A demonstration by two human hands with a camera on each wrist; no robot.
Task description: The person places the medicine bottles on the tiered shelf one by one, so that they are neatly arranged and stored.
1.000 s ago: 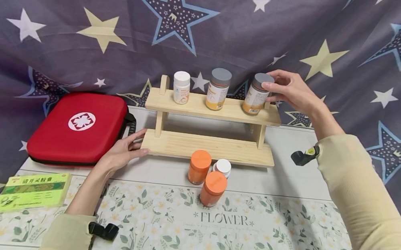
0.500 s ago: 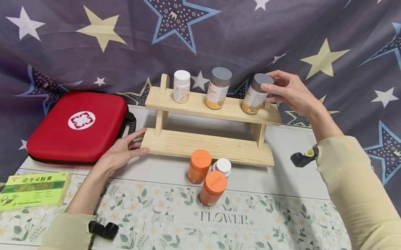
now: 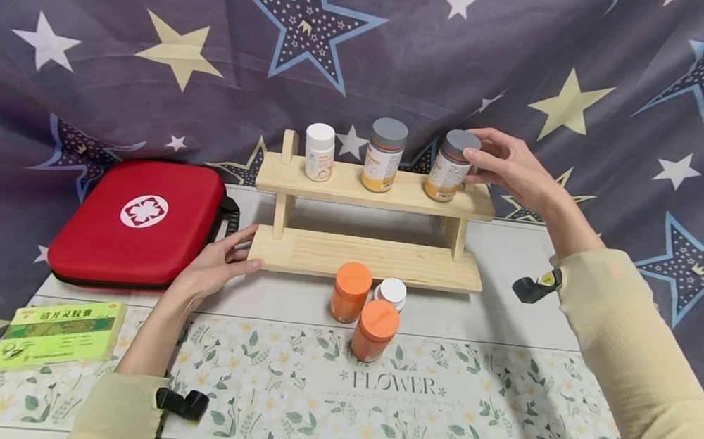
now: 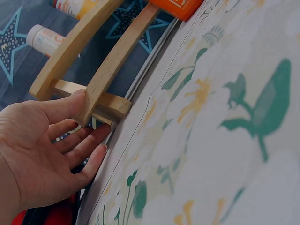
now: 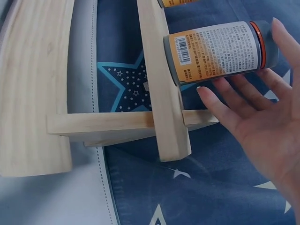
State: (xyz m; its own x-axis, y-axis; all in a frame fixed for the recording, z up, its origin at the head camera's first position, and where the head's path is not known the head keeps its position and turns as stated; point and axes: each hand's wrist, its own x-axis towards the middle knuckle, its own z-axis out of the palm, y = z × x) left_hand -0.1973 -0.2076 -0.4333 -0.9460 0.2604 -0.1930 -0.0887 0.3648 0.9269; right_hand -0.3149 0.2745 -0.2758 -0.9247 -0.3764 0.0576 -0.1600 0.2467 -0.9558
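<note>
From the head camera, I see the right hand (image 3: 503,165) at the capped grey-lidded bottle (image 3: 448,172), which stands at the right end of the upper tier of a wooden shelf (image 3: 361,257). The thumb lies at the lid's near side, the other fingers behind; I cannot tell whether they grip. Left of those fingertips, on the same tier, stand another grey-lidded bottle (image 3: 380,169), then a small white bottle (image 3: 320,156), both capped, contents hidden. The left hand (image 3: 217,263) holds the left end of the lower tier between thumb and fingers. Just left of its fingers lies a closed red case (image 3: 126,254); nearer me, a yellow-green box (image 3: 54,336). Right of them, on the table (image 3: 444,320), two orange bottles (image 3: 347,302) and a white-capped bottle (image 3: 392,290) cluster, all lidded.

Against a second ago, the right hand has slid slightly rightward and its thumb overlaps the lid less; the bottles keep their places, and the left hand has stayed.

From the left wrist, I see the thumb on the board's corner, the other fingers spread below.

From the right wrist, I see the fingers apart, the thumb at the lid, the little finger clear of the bottle.
</note>
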